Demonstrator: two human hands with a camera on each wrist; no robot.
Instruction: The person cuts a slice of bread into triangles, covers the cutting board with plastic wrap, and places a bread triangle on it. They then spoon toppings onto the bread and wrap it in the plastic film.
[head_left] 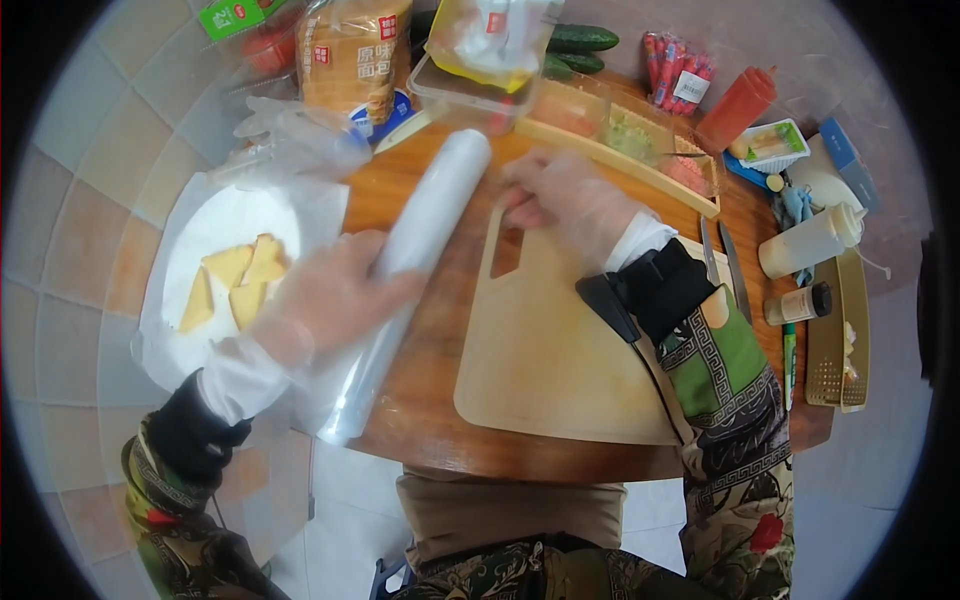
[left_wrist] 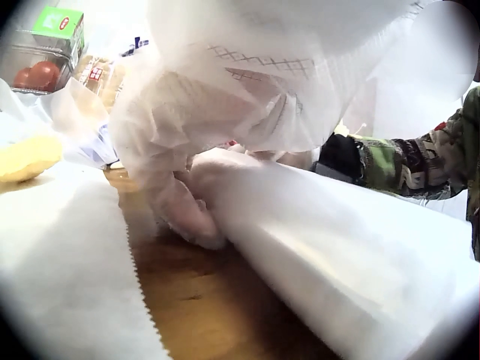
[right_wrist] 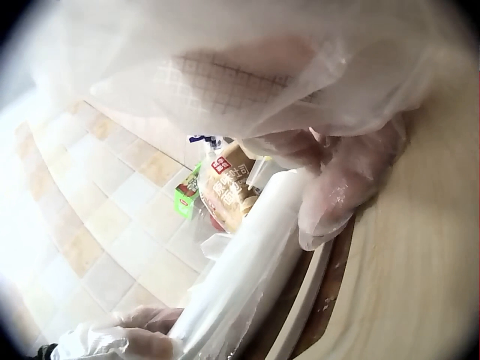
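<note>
In the head view, the clear-gloved left hand [head_left: 325, 290] is blurred and partly hidden by the white plastic-film roll [head_left: 437, 200]. The clear-gloved right hand [head_left: 570, 195] is blurred too; whether the beige cutting board [head_left: 540, 345] is gripped cannot be told. Toward the right edge of the brown wooden worktop [head_left: 428, 375], the board is partly covered by the green-patterned sleeve [head_left: 722, 355].

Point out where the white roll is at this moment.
In the head view, the white roll slants left of centre over the wooden table, between the yellow pieces and the cutting board.
</note>
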